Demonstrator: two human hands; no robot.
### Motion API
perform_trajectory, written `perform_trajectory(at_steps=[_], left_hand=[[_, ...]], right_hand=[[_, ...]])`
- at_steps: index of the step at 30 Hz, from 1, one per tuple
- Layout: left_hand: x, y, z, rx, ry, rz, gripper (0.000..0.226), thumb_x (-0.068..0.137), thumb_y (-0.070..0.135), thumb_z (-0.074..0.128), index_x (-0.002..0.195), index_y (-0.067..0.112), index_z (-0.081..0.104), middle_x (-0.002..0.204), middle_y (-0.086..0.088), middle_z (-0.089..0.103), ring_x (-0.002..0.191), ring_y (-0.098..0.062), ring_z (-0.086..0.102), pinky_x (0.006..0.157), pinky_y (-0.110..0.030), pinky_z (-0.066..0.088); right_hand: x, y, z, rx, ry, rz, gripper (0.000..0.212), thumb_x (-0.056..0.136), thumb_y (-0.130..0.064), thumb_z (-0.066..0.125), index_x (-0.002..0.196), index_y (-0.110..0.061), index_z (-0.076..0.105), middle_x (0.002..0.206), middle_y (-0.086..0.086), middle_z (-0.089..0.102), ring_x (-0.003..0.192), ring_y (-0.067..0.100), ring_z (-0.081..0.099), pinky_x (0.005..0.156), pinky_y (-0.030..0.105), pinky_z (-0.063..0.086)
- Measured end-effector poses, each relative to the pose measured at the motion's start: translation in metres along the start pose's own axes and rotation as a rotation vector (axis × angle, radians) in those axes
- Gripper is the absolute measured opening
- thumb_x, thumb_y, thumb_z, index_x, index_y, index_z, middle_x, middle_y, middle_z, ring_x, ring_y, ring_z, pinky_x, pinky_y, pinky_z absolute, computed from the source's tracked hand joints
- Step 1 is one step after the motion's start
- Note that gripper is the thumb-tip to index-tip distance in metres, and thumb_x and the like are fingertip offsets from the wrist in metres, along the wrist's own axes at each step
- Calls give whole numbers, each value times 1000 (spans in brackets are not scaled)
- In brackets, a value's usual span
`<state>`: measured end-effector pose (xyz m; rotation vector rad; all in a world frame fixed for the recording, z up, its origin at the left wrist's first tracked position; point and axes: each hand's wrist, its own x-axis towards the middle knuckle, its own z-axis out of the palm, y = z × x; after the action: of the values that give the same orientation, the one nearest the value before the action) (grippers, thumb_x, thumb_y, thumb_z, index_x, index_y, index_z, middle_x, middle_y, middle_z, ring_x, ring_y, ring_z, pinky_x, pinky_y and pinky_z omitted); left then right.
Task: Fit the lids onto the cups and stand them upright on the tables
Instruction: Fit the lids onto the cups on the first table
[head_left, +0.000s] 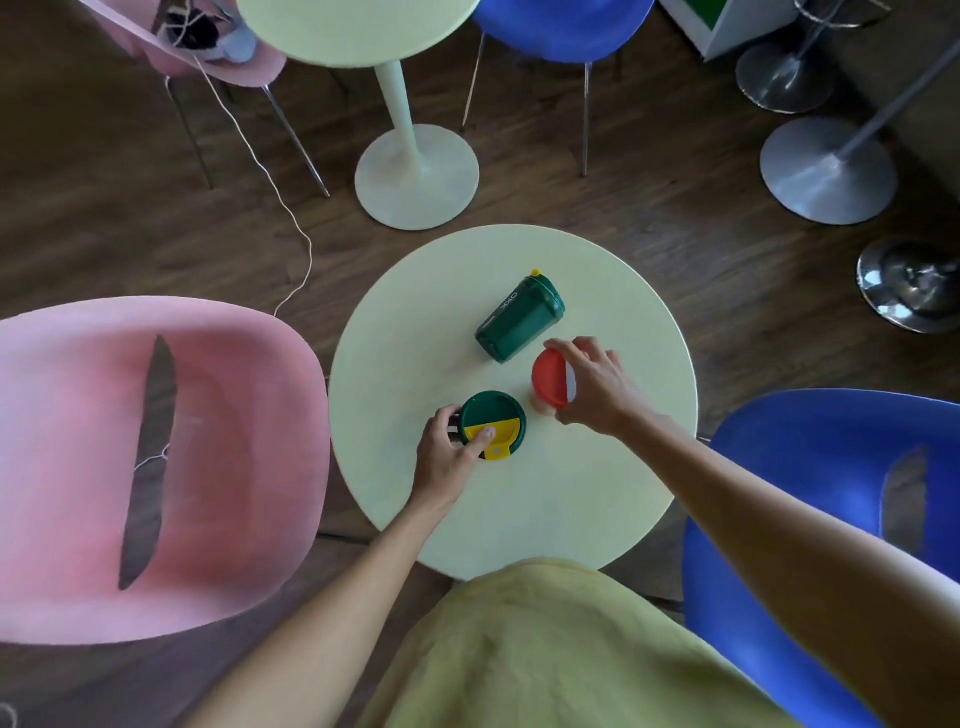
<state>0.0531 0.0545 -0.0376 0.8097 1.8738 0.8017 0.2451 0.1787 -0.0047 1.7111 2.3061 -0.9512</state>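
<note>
On the round pale-yellow table (597, 493) stand two upright cups, and a third lies down. My left hand (449, 457) grips the green cup with the green and yellow lid (491, 418), thumb pressed on the yellow flap. My right hand (595, 387) holds the red and white lid (553, 376) by its rim; it sits tilted on the pink cup (537, 405), most of which is hidden under it. A dark green cup (519, 319) with its lid on lies on its side at the far part of the table, lid pointing away from me.
A pink chair (156, 467) stands left of the table and a blue chair (831, 493) right. A second pale table (358, 31) with its round base (415, 176), another pink chair (234, 57), a blue chair (561, 26) and metal stool bases (826, 166) lie beyond. A white cord (270, 171) trails over the floor.
</note>
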Motion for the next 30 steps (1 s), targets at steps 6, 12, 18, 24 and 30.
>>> perform_trajectory(at_steps=[6, 12, 18, 24, 30], left_hand=[[0, 3, -3, -11, -17, -19, 47, 81, 29, 75, 122, 18, 55, 119, -2, 61, 104, -12, 56, 74, -10, 42], [-3, 5, -4, -27, -25, -33, 45, 79, 33, 75, 118, 22, 55, 117, 1, 61, 103, -9, 56, 73, -12, 41], [1, 5, -9, 1, -78, -27, 48, 76, 42, 73, 117, 29, 52, 121, -2, 59, 105, -17, 60, 77, -18, 46], [-9, 12, -6, 203, 2, 101, 82, 68, 60, 76, 132, 23, 40, 127, 3, 44, 115, -14, 48, 89, -29, 48], [-12, 27, 10, 575, 31, 158, 102, 59, 61, 80, 136, 16, 31, 132, -5, 39, 115, -24, 44, 80, -38, 53]], right_hand=[[-8, -3, 6, -35, 27, 56, 102, 61, -31, 87, 143, -32, 27, 136, 11, 35, 120, 33, 39, 81, 45, 52], [-23, -4, 25, 82, 94, 155, 103, 59, -39, 88, 142, -25, 28, 131, 13, 35, 117, 35, 40, 88, 43, 46], [-25, -2, 30, 124, 88, 184, 104, 60, -41, 88, 143, -26, 27, 134, 12, 34, 119, 34, 38, 89, 43, 47], [-26, -3, 30, 133, 82, 195, 104, 61, -40, 87, 143, -28, 26, 135, 12, 33, 119, 35, 39, 90, 43, 45], [-27, -5, 28, 126, 86, 197, 104, 61, -37, 88, 144, -27, 26, 136, 14, 34, 120, 36, 38, 92, 44, 44]])
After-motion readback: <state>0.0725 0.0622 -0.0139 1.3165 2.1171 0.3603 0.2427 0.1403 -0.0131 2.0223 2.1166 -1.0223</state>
